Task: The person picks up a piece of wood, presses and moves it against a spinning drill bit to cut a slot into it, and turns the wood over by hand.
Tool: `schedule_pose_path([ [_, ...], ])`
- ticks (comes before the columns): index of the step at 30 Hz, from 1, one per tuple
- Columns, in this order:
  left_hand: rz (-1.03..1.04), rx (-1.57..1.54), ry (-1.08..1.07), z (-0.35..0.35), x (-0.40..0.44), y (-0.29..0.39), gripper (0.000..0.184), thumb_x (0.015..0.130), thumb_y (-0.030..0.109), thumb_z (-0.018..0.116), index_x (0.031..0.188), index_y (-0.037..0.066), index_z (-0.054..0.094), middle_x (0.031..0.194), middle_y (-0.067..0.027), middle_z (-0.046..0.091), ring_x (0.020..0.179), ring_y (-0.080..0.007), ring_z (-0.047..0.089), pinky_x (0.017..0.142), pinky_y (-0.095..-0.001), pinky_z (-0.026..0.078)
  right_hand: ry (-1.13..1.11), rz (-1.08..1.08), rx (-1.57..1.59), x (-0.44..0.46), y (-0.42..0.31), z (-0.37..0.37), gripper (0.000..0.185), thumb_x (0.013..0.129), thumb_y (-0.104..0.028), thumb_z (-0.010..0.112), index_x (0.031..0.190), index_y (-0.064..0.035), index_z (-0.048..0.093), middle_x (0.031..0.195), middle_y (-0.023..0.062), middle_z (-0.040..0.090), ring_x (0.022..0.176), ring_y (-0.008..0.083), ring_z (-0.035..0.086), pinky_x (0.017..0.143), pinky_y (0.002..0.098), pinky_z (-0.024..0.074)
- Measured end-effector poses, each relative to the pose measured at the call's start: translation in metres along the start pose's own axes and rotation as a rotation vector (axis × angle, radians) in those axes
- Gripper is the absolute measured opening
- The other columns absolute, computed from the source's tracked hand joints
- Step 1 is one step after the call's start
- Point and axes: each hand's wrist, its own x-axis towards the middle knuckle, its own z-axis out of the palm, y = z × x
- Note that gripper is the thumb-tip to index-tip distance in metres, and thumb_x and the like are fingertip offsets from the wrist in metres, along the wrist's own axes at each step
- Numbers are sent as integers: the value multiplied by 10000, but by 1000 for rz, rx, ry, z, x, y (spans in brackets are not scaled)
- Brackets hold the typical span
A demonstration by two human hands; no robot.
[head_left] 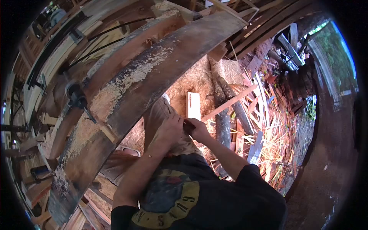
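Observation:
My left hand (170, 129) and my right hand (198, 130) meet in front of my lap, over my trousers. Fingers of both are curled closed around a small dark object (188, 126), mostly covered by them; its kind I cannot make out. Just beyond the hands, a pale wooden block (193, 105) with a narrow dark slot stands near the sawdust-covered ground. On the workbench plank (153, 86) to my left lies a power drill (76, 96), its bit pointing toward me. A short piece of wood (108, 133) rests close to the bit's tip.
Sawdust (132, 76) covers parts of the long plank. Wood offcuts and strips (264, 111) are heaped on the ground at the right, beside a dark log (222, 122). A reddish stick (230, 102) slants over it. Clamps and boards (44, 86) fill the far left.

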Motion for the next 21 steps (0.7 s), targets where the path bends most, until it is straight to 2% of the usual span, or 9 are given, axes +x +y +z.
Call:
schedule_pose_path([
  [4, -23, -136, 89, 19, -4, -6, 256, 843, 153, 635, 1059, 17, 653, 1035, -143, 662, 988, -314, 637, 876, -410, 539, 69, 38, -66, 12, -5, 6, 258, 950, 29, 606, 1188, -18, 695, 999, 69, 732, 895, 146, 662, 791, 302, 559],
  [6, -325, -224, -478, -8, 29, 2, 253, 699, 258, 832, 866, 76, 774, 913, -140, 760, 874, -277, 730, 788, -395, 587, -60, 183, 238, 26, 41, 2, 322, 912, 89, 540, 1190, 10, 684, 973, 33, 697, 852, 138, 645, 717, 283, 553],
  [7, -128, -306, -333, 2, 17, -6, 100, 825, 97, 663, 872, 41, 731, 902, -177, 738, 829, -303, 708, 733, -427, 569, -28, 75, 321, 26, 31, 9, 325, 893, 92, 546, 1194, 41, 658, 1001, 45, 685, 856, 144, 648, 723, 283, 568],
  [9, -309, -469, 4, 19, 0, -1, 198, 868, 170, 613, 892, 26, 746, 913, -205, 739, 816, -372, 709, 768, -451, 572, -71, 248, 543, 29, 22, 4, 309, 909, 37, 560, 1201, -4, 654, 1028, 66, 684, 871, 162, 661, 710, 299, 582],
  [10, -263, -324, -51, 11, -1, -2, 193, 802, 187, 663, 900, 50, 758, 900, -214, 731, 835, -382, 708, 800, -462, 566, -79, 339, 650, 33, 19, 2, 302, 918, 10, 567, 1205, -26, 652, 1042, 77, 683, 878, 171, 668, 703, 306, 589],
  [14, -125, -64, -15, -23, -37, 5, 250, 781, 254, 714, 952, 76, 752, 956, -207, 715, 889, -399, 689, 837, -489, 547, -243, 0, -2, 42, 22, -18, 316, 904, -58, 628, 1213, -9, 667, 817, -34, 501, 671, 80, 450, 567, 242, 405],
  [16, -179, -499, 188, -55, -80, 11, 265, 819, 284, 706, 978, 75, 743, 990, -196, 712, 916, -387, 686, 842, -478, 544, -236, -16, 72, 48, 36, -25, 357, 858, -44, 606, 1204, 6, 675, 812, -30, 509, 668, 88, 464, 584, 249, 416],
  [20, -801, -715, 290, -97, -189, 10, 255, 910, 304, 663, 967, 61, 718, 908, -169, 711, 866, -367, 695, 791, -473, 551, -88, 142, 201, 54, 50, -37, 373, 846, -60, 568, 1196, 10, 676, 852, -10, 555, 688, 94, 487, 601, 251, 408],
  [21, -809, -651, 530, -80, -223, 3, 239, 931, 278, 652, 980, 55, 720, 905, -154, 724, 850, -345, 711, 753, -446, 558, -61, 84, 116, 54, 38, -31, 370, 859, -69, 558, 1205, -1, 672, 913, 6, 594, 699, 94, 489, 594, 257, 400],
])
